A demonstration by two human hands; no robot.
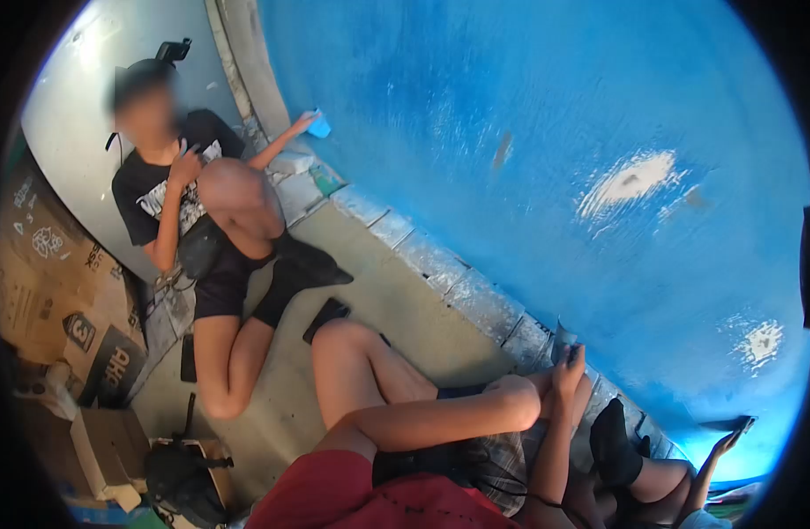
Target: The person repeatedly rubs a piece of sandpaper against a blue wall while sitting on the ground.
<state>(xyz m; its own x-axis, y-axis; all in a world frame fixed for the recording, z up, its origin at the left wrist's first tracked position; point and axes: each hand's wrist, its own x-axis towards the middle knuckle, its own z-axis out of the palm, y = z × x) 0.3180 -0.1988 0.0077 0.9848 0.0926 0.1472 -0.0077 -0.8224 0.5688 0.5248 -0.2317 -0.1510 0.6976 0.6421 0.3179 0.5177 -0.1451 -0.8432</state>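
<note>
My right hand (568,372) is closed around a putty knife (563,333) with a flat grey blade. The blade points up beside the lower edge of the blue wall (511,229). My left arm reaches from the red sleeve across to the area of my knees. The left hand's fingers cannot be made out there. Pale rough patches (634,181) show on the blue wall, above and right of my right hand, with another patch (762,342) farther right.
A person (180,176) sits at upper left, one hand holding a blue item (318,123) by the wall. Another person's hand (731,436) holds a dark tool at lower right. Cardboard (61,273), a box (109,454) and a black bag (184,485) lie left.
</note>
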